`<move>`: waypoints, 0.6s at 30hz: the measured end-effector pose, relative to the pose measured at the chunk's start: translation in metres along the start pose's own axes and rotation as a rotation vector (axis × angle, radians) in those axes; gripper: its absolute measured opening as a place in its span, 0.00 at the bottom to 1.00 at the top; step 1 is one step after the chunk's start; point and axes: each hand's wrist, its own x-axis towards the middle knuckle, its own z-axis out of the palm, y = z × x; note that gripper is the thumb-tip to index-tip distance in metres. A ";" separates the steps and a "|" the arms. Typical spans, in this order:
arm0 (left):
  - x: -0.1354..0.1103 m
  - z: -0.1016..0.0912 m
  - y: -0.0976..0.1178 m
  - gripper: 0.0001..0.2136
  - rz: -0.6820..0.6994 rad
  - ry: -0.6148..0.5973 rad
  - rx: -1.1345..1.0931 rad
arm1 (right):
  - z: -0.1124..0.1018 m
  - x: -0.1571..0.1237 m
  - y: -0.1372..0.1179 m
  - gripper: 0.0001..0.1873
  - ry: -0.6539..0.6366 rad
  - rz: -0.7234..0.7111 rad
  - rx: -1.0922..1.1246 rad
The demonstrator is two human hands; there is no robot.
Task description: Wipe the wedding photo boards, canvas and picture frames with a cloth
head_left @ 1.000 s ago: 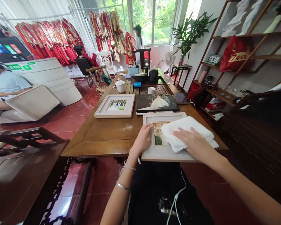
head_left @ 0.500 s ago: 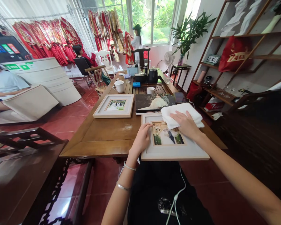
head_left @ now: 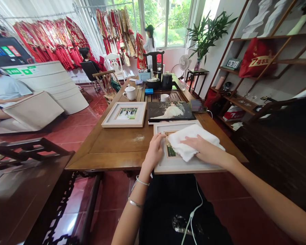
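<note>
A picture frame (head_left: 165,166) with a pale wooden edge and white mat lies at the table's near edge. My left hand (head_left: 155,149) holds its left side, fingers bent over the edge and fingertips on the mat. Under my right hand (head_left: 201,148) is a white cloth (head_left: 196,131), pressed against the frame with the fingers stretched over it. The cloth hides most of the photo inside; a strip of its left side still shows.
On the wooden table (head_left: 112,146), a second framed photo (head_left: 109,121) lies left, beside a dark photo panel (head_left: 158,114). Farther back are a white lidded cup (head_left: 129,93), a small white cup (head_left: 164,98) and a black kettle (head_left: 166,81). Shelves (head_left: 244,69) stand right.
My right hand has slid the cloth left and toward me, from the frame's upper right corner onto the photo. My left hand has stayed in place.
</note>
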 end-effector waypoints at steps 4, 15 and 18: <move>0.000 0.001 -0.002 0.26 0.005 -0.009 0.001 | -0.010 -0.051 -0.027 0.35 -0.066 -0.032 0.106; 0.000 -0.003 -0.002 0.25 0.037 -0.039 -0.028 | -0.012 -0.079 -0.009 0.35 0.013 0.022 -0.033; 0.001 -0.004 -0.001 0.25 0.034 -0.051 -0.032 | -0.007 -0.045 0.009 0.38 0.058 0.040 -0.138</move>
